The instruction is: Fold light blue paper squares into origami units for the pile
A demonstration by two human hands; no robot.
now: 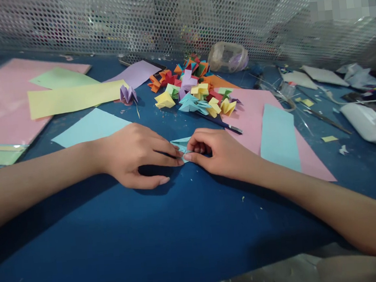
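A small light-blue folded paper piece (pixel 181 144) lies on the blue table (pixel 123 234) between my two hands. My left hand (pixel 136 156) presses on its left side with the fingers stretched toward it and the thumb tucked below. My right hand (pixel 217 151) pinches the piece's right edge with curled fingers. Most of the paper is hidden under the fingertips. Just beyond the hands sits a pile of folded paper units (pixel 192 90) in orange, yellow, blue, green, red and purple. A single purple folded unit (pixel 127 94) stands apart to the left of the pile.
Coloured sheets lie around: pink (pixel 0 100), yellow (pixel 72 98), green (pixel 60 78), light blue (pixel 90 127), purple (pixel 137 73), and a blue strip on pink (pixel 278 137). A dark pen (pixel 224 124) rests by the pile. Scissors (pixel 324 119), scraps and plastic clutter the right. A perforated metal screen (pixel 164 16) closes the back.
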